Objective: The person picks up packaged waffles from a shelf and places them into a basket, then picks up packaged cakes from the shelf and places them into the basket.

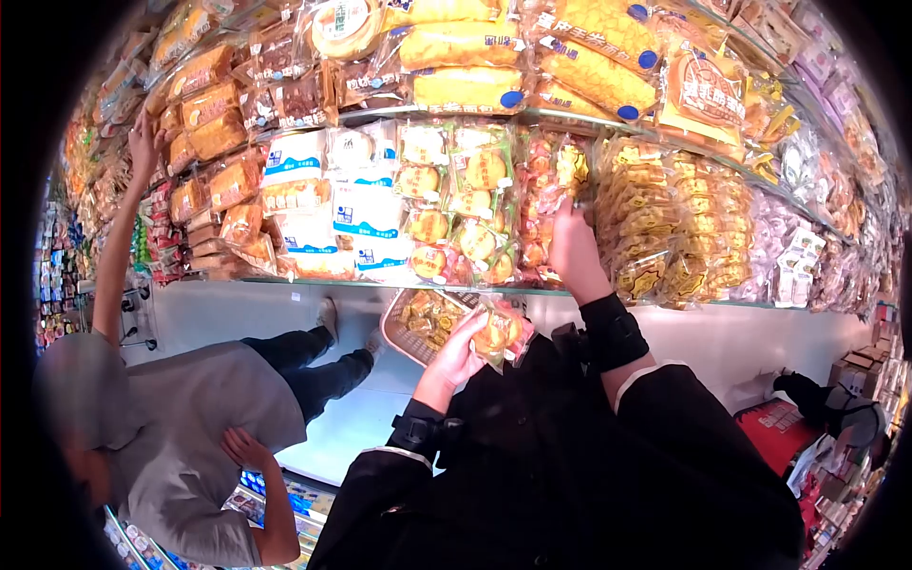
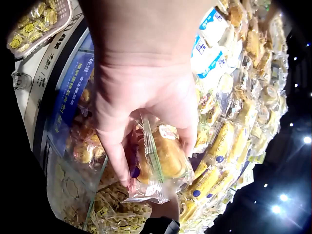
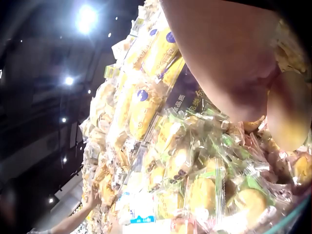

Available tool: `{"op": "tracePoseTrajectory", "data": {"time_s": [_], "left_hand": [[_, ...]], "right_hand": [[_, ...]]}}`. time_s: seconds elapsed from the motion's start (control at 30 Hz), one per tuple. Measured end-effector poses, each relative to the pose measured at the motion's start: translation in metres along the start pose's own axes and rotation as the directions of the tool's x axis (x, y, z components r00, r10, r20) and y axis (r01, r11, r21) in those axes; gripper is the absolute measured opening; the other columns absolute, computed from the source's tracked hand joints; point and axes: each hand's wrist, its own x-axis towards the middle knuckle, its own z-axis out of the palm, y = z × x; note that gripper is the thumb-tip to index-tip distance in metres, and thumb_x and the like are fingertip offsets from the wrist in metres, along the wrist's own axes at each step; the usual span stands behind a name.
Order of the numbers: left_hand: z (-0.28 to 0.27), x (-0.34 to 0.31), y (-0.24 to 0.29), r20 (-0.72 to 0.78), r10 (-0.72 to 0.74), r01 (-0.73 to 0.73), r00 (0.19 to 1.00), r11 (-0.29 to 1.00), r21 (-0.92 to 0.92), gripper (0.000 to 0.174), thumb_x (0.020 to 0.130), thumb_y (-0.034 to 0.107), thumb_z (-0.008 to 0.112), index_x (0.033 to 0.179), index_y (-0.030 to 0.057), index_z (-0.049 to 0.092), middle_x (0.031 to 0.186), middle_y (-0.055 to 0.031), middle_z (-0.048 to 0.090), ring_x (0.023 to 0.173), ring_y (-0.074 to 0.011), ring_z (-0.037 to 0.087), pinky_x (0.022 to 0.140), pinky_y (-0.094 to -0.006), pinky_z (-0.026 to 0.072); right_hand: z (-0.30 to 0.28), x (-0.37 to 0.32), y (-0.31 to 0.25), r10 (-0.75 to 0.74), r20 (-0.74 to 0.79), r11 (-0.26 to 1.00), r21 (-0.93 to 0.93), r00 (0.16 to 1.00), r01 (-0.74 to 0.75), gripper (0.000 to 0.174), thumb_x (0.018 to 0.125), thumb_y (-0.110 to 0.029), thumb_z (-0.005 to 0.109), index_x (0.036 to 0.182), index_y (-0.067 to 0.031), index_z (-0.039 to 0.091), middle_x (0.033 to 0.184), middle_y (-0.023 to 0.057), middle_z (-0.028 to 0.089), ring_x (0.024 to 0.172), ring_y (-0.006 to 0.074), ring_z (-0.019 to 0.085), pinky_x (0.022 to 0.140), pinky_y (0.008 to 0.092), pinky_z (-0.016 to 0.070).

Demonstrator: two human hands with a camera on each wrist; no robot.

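Observation:
My left hand (image 1: 458,355) grips a clear-wrapped pastry (image 1: 498,335) in front of the shelf. In the left wrist view that wrapped pastry (image 2: 165,153) is golden, with a green strip down its wrapper, between thumb and fingers. My right hand (image 1: 578,255) reaches into the shelf, its fingertips among pink-wrapped pastries (image 1: 537,223) beside a stack of yellow-wrapped ones (image 1: 646,218). Close up in the right wrist view, the thumb (image 3: 290,112) is blurred over the packets and the other fingers are hidden; I cannot tell whether they hold a packet.
Below the shelf edge (image 1: 399,284) hangs a pinkish basket (image 1: 388,332) with several yellow packets inside. Packets of bread (image 1: 461,90) fill the upper tier. At left, a person in a grey shirt (image 1: 209,408) reaches for the shelf. Another person (image 1: 850,413) is at far right.

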Motion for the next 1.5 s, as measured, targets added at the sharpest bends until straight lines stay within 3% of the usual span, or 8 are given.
{"op": "tracePoseTrajectory", "data": {"time_s": [0.13, 0.33, 0.47, 0.83, 1.0, 1.2, 1.27, 1.5], "left_hand": [[-0.006, -0.014, -0.008, -0.081, -0.003, 0.002, 0.997, 1.000, -0.016, 0.046, 0.098, 0.028, 0.047, 0.133, -0.0009, 0.040, 0.123, -0.0276, 0.056, 0.110, -0.0352, 0.061, 0.089, -0.0436, 0.0532], [-0.009, -0.044, -0.005, -0.039, 0.039, -0.036, 0.998, 0.997, 0.067, 0.050, 0.098, 0.030, 0.045, 0.136, -0.0005, 0.037, 0.132, -0.0263, 0.050, 0.120, -0.0411, 0.052, 0.097, -0.0497, 0.0478], [-0.013, -0.060, -0.007, -0.152, 0.114, -0.119, 0.982, 0.993, -0.025, 0.047, 0.097, 0.031, 0.047, 0.133, 0.0015, 0.039, 0.125, -0.0284, 0.054, 0.113, -0.0379, 0.058, 0.090, -0.0463, 0.0520], [-0.040, -0.066, 0.003, -0.003, 0.014, -0.014, 1.000, 0.950, -0.311, 0.054, 0.097, 0.038, 0.041, 0.134, -0.0015, 0.040, 0.126, -0.0236, 0.055, 0.114, -0.0369, 0.058, 0.094, -0.0473, 0.0505], [-0.004, -0.034, -0.005, -0.050, -0.022, 0.024, 0.999, 0.999, 0.028, 0.040, 0.100, 0.030, 0.042, 0.129, 0.0018, 0.043, 0.122, -0.0224, 0.057, 0.111, -0.0358, 0.060, 0.090, -0.0457, 0.0537], [0.032, 0.015, 0.003, -0.240, 0.096, -0.018, 0.966, 0.950, 0.310, 0.031, 0.099, 0.028, 0.048, 0.123, 0.0081, 0.050, 0.115, -0.0109, 0.063, 0.104, -0.0216, 0.065, 0.083, -0.0352, 0.0568], [0.018, 0.030, 0.012, -0.355, 0.158, -0.007, 0.921, 0.920, 0.391, 0.031, 0.097, 0.031, 0.052, 0.120, 0.0111, 0.054, 0.111, -0.0082, 0.065, 0.100, -0.0183, 0.066, 0.077, -0.0329, 0.0564], [0.015, 0.040, 0.016, -0.465, 0.229, -0.038, 0.855, 0.923, 0.384, 0.040, 0.095, 0.037, 0.053, 0.121, 0.0073, 0.055, 0.113, -0.0075, 0.064, 0.100, -0.0204, 0.064, 0.081, -0.0372, 0.0539]], "right_hand": [[0.020, 0.051, -0.010, -0.109, -0.596, 0.987, -0.160, 0.795, 0.016, 0.062, 0.078, 0.000, 0.060, 0.134, 0.0085, 0.034, 0.105, 0.0297, 0.057, 0.098, 0.0420, 0.059, 0.086, 0.0514, 0.0464], [0.037, 0.098, 0.001, 0.542, -0.261, 0.833, 0.295, 0.799, -0.469, 0.074, 0.075, -0.007, 0.068, 0.140, 0.0025, 0.033, 0.128, 0.0273, 0.051, 0.120, 0.0385, 0.050, 0.104, 0.0424, 0.0378], [0.043, 0.065, -0.023, 0.308, -0.658, 0.894, 0.447, 0.687, 0.027, 0.058, 0.083, -0.004, 0.065, 0.135, 0.0030, 0.041, 0.129, 0.0237, 0.053, 0.117, 0.0341, 0.054, 0.101, 0.0387, 0.0412], [-0.108, -0.123, -0.045, 0.276, 0.144, 0.197, 0.959, 0.950, -0.203, 0.041, 0.091, -0.011, 0.061, 0.128, 0.0023, 0.047, 0.122, 0.0146, 0.057, 0.112, 0.0213, 0.057, 0.095, 0.0345, 0.0471], [-0.192, -0.171, 0.072, 0.559, 0.038, -0.124, 0.992, 0.828, 0.038, 0.042, 0.100, -0.034, 0.046, 0.130, -0.0053, 0.049, 0.126, 0.0085, 0.058, 0.114, 0.0185, 0.057, 0.093, 0.0318, 0.0492], [-0.234, -0.200, 0.299, 0.825, -0.060, -0.004, 0.994, 0.562, 0.113, 0.035, 0.100, -0.035, 0.049, 0.121, -0.0094, 0.057, 0.113, 0.0042, 0.065, 0.097, 0.0138, 0.064, 0.076, 0.0279, 0.0528], [-0.211, -0.212, 0.390, 0.707, -0.217, 0.308, 0.951, 0.673, -0.017, 0.033, 0.099, -0.035, 0.049, 0.121, -0.0118, 0.057, 0.111, 0.0032, 0.065, 0.095, 0.0133, 0.063, 0.074, 0.0251, 0.0508], [-0.195, -0.150, 0.459, 0.793, -0.094, 0.261, 0.945, 0.601, -0.197, 0.037, 0.096, -0.032, 0.056, 0.123, -0.0067, 0.058, 0.115, 0.0061, 0.063, 0.103, 0.0166, 0.062, 0.084, 0.0303, 0.0512]]}}
